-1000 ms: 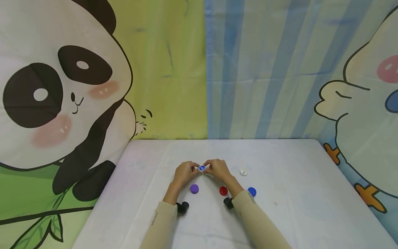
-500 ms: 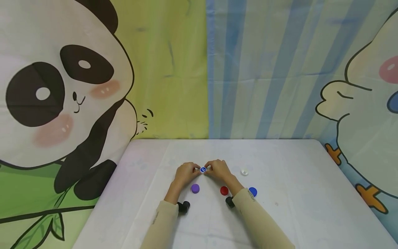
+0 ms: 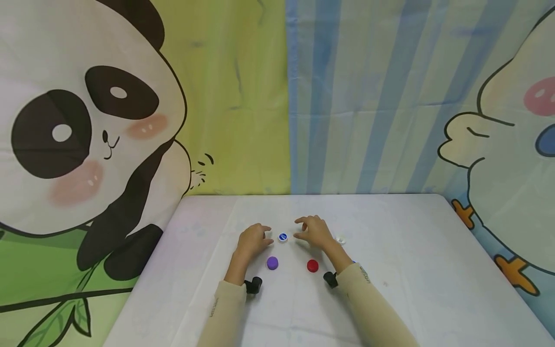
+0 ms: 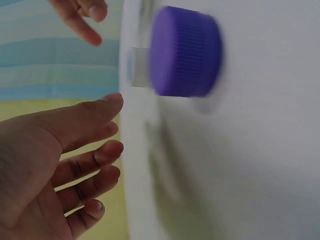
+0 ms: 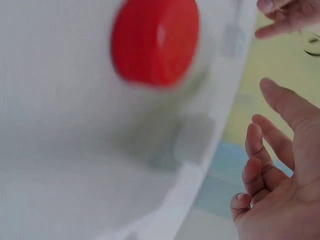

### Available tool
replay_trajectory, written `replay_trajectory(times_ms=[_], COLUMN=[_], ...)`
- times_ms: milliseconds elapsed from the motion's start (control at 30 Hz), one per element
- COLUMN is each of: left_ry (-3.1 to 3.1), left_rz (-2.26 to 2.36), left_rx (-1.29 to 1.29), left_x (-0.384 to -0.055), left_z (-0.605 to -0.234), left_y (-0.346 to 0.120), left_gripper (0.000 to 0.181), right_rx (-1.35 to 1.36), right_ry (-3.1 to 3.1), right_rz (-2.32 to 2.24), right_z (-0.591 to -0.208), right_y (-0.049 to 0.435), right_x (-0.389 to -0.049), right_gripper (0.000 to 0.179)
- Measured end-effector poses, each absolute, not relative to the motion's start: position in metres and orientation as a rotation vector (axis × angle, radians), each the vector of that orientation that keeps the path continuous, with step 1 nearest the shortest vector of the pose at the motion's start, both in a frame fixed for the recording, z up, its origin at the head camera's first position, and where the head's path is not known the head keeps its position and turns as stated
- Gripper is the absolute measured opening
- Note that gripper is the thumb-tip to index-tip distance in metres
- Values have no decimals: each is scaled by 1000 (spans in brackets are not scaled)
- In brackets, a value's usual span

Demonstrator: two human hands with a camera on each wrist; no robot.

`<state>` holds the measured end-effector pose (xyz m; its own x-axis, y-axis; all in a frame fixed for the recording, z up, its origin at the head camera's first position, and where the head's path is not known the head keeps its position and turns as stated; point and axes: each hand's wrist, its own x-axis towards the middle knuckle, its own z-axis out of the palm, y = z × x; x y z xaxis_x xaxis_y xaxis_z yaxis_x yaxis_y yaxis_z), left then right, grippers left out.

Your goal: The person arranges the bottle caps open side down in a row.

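A small white bottle cap with a blue top (image 3: pixel 283 237) rests on the table between the two hands, touched by neither. Left of it is my left hand (image 3: pixel 253 239), its thumb and fingers spread apart around nothing. On the other side, my right hand (image 3: pixel 314 232) hovers with thumb and index finger parted, also holding nothing. Nearer to the person lie a purple cap (image 3: pixel 272 263) and a red cap (image 3: pixel 312 266). The purple cap (image 4: pixel 185 52) looms large in the left wrist view, its side ribbed. In the right wrist view the red cap (image 5: pixel 155 42) is blurred.
Beside the right wrist lies a white, partly see-through cap (image 3: pixel 341 240), partly covered by it. The right forearm hides nearly all of a blue cap (image 3: pixel 353 262). All lie on a white-covered table (image 3: pixel 399 226), with printed curtains behind.
Both hands let go of the blue-topped white cap, which stays on the table. My left hand moved left, my right hand right, and their fingers opened.
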<state>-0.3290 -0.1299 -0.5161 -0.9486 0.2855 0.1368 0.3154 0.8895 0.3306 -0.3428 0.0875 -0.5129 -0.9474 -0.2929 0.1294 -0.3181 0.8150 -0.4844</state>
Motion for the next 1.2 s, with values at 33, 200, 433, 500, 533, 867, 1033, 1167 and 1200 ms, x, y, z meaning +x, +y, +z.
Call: replay_trajectory(times_ms=[33, 200, 433, 500, 533, 867, 1033, 1167, 1200], left_ry=[-2961, -2876, -2783, -2807, -2824, -2952, -2937, -2933, -2936], left_rz=[-509, -440, -532, -558, -576, -728, -740, -731, -728], left_rx=[-483, -557, -661, -672, -672, -607, -618, -598, -588], left_x=[-328, -321, -317, -319, -320, -323, -324, -325, -326], left_z=[-513, -495, -493, -500, -503, -532, -536, -540, -541], left_y=[-129, -114, -75, -64, -60, -38, -34, -31, -31], left_gripper=[39, 38, 40, 42, 42, 37, 33, 31, 31], right_rx=[477, 353, 270, 267, 269, 240, 224, 230, 234], right_ry=[-2937, -2881, -2851, -2871, -2884, -2953, -2930, -2906, -2900], right_rz=[819, 881, 918, 925, 924, 958, 955, 967, 972], right_z=[-510, -500, -503, -507, -509, -528, -532, -533, -534], right_y=[92, 110, 125, 127, 127, 129, 129, 129, 130], right_x=[-342, -335, -327, -326, -325, -319, -319, -319, -320], right_gripper=[40, 33, 29, 30, 30, 28, 28, 28, 28])
